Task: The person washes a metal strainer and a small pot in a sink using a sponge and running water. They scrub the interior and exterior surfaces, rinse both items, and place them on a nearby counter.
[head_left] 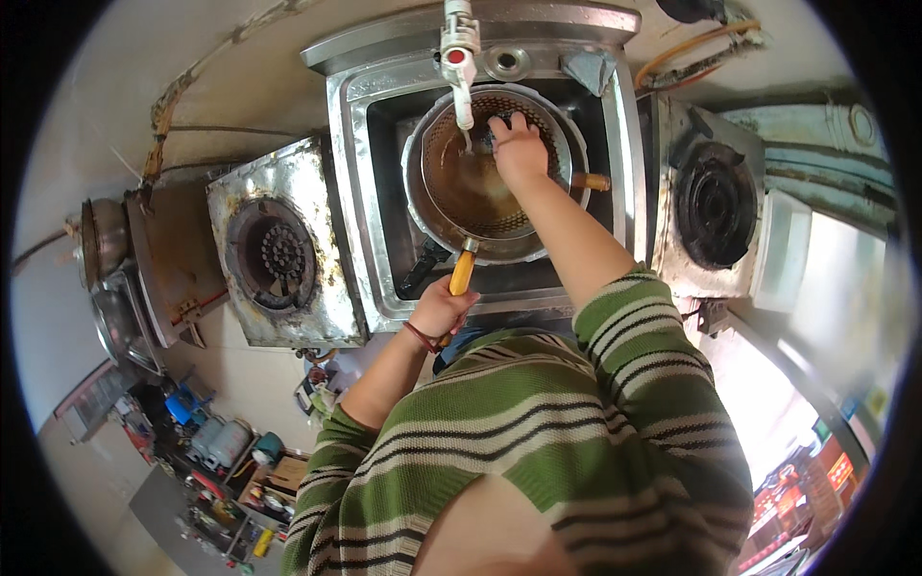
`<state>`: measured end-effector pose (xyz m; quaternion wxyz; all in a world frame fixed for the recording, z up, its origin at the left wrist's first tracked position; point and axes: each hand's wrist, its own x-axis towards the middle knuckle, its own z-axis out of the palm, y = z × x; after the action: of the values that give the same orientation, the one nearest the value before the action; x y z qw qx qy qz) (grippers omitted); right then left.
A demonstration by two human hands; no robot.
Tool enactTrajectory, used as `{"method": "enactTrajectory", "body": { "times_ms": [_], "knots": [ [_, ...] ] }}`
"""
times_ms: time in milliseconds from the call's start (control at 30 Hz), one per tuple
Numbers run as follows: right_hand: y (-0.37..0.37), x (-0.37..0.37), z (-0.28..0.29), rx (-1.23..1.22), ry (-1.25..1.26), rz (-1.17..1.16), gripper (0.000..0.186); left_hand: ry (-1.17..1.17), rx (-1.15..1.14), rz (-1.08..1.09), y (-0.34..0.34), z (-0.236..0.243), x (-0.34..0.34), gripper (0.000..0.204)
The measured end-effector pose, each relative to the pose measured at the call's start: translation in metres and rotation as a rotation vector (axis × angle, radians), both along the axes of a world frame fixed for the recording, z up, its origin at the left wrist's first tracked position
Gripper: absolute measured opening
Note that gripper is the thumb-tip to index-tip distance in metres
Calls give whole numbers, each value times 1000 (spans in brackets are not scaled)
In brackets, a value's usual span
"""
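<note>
I see the left hand (442,312) clenched around the yellow handle (463,273) of the strainer (504,226), which sits inside a pot (411,163) in the sink (353,221), under the tap (459,67). The right hand (520,154) reaches into the strainer; from here I cannot tell whether it grasps the dark thing (497,119) beneath it.

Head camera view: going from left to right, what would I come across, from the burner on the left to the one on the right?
Left burner → left hand, gripping a yellow handle → right hand, inside a perforated metal basin → short wooden handle → right burner.
</note>
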<state>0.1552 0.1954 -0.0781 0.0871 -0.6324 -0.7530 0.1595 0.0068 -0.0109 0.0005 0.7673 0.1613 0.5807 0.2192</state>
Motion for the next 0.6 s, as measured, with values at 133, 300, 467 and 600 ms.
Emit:
{"method": "enactTrajectory", "body": {
  "times_ms": [133, 300, 467, 600],
  "knots": [
    [4, -37, -29, 129, 825, -546, 38, 94, -21, -83, -4, -2, 15, 16],
    [-48, -76, 10, -134, 1083, -37, 35, 275, -27, -96, -1, -9, 12, 16],
    [-38, -69, 27, -263, 1242, -215, 32, 378, 33, -102, 4, -4, 18, 15],
    [-24, -68, 67, -181, 1343, -410, 28, 512, 83, -177, -6, -15, 17, 16]
  ]
}}
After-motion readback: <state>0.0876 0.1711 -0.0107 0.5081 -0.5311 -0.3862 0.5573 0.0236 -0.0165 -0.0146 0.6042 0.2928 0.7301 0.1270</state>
